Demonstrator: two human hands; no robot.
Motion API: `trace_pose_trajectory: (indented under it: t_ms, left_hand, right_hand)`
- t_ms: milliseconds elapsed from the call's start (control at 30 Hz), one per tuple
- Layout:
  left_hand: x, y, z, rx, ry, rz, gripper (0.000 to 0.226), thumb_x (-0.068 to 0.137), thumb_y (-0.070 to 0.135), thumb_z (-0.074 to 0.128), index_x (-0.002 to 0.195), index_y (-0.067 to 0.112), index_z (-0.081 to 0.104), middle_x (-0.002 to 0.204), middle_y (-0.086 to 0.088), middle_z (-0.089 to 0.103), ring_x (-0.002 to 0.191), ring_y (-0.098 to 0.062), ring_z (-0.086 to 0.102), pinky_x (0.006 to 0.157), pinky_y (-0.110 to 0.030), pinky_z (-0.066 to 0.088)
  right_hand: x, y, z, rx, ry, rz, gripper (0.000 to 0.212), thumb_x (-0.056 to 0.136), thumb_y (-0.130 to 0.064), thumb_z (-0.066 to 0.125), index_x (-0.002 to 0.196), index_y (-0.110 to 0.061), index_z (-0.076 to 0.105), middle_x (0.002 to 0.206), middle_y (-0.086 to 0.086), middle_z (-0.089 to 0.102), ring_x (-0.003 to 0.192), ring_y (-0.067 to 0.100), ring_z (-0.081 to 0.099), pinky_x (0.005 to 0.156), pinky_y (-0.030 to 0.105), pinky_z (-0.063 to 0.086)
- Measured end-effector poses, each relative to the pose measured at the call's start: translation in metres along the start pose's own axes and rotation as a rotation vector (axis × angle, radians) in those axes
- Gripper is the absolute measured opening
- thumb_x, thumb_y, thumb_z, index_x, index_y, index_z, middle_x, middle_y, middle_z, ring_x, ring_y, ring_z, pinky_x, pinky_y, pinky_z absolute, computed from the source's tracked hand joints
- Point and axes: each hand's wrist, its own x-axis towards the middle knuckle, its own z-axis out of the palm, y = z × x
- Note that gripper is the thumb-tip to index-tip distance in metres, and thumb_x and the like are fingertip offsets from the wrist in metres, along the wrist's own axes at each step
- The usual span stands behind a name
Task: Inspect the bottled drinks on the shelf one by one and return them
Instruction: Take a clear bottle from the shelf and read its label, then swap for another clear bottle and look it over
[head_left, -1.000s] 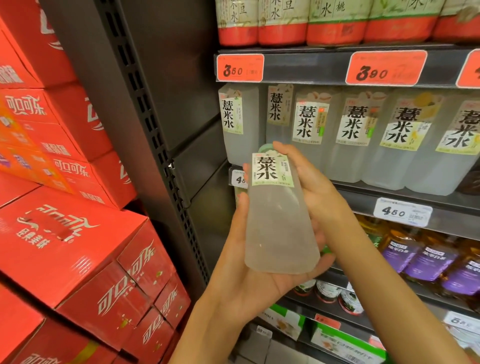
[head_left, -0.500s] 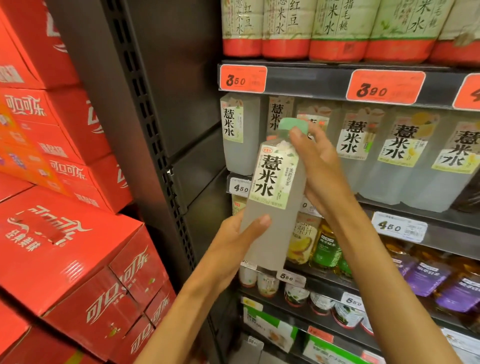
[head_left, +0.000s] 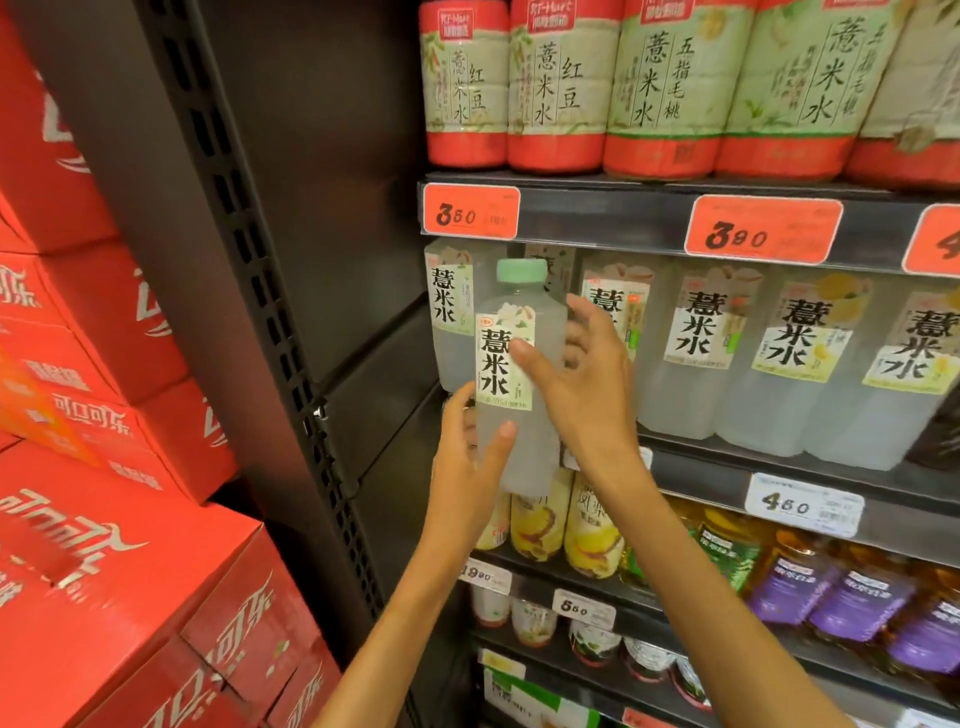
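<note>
Whereas half a second earlier it tilted, the bottle (head_left: 511, 384) stood upright before its shelf (head_left: 727, 457) gap, both hands gripping: left hand (head_left: 467, 467) low, right hand (head_left: 582, 384) mid-body, probably being returned.

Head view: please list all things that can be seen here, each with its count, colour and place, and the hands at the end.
held bottle: one, cloudy white, green cap, upright before the second shelf's left end
white bottles: at least five, cloudy white, second shelf
red-banded bottles: five in view, beige and red, top shelf
yellow bottles: about three, third shelf, left
purple bottles: about three, third shelf, right
orange price tags: four, top shelf edge
white price tags: several, lower shelf edges
red cartons: many, stacked at left
left hand: grips the held bottle low
right hand: holds its middle
</note>
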Motion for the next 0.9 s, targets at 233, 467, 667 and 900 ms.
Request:
trace_pose_trajectory:
  t_ms: [233,467,667,900]
  left_hand:
    - [0.017,-0.005,0.02,0.234,0.069,0.106,0.094,0.077,0.026,0.076,0.15,0.021,0.016,0.142,0.01,0.033,0.131,0.001,0.031,0.105,-0.022,0.031]
    - [0.02,-0.007,0.027,0.27,0.142,0.101,0.094,0.069,0.054,0.059,0.148,0.023,0.02,0.139,0.007,0.036,0.124,-0.001,0.031,0.096,-0.006,0.023]
    - [0.033,-0.011,0.025,0.513,0.172,0.2,0.089,0.078,0.04,0.072,0.149,0.021,0.021,0.131,0.01,0.03,0.115,0.001,0.021,0.091,-0.017,0.013]
    - [0.039,-0.003,0.041,0.468,0.243,0.243,0.091,0.08,0.028,0.076,0.149,0.019,0.017,0.137,-0.003,0.03,0.122,-0.015,0.03,0.1,-0.029,0.022]
  right_hand:
    - [0.004,0.006,0.014,0.001,0.106,-0.073,0.048,0.084,-0.029,0.072,0.12,-0.028,0.04,0.116,-0.005,0.059,0.104,0.006,0.06,0.085,0.024,0.053]
    - [-0.004,0.001,0.001,-0.312,0.047,-0.17,0.044,0.097,-0.029,0.054,0.138,-0.016,0.043,0.126,0.0,0.06,0.106,0.009,0.061,0.087,0.035,0.055]
    - [-0.012,0.01,-0.034,-0.511,0.327,-0.457,0.023,0.093,-0.007,0.06,0.115,-0.001,0.063,0.111,0.013,0.066,0.105,0.028,0.061,0.096,0.03,0.045]
    - [0.029,0.018,-0.056,-0.982,0.553,-0.565,0.039,0.095,-0.036,0.057,0.109,0.001,0.059,0.103,0.019,0.06,0.108,0.03,0.038,0.096,0.048,0.032]
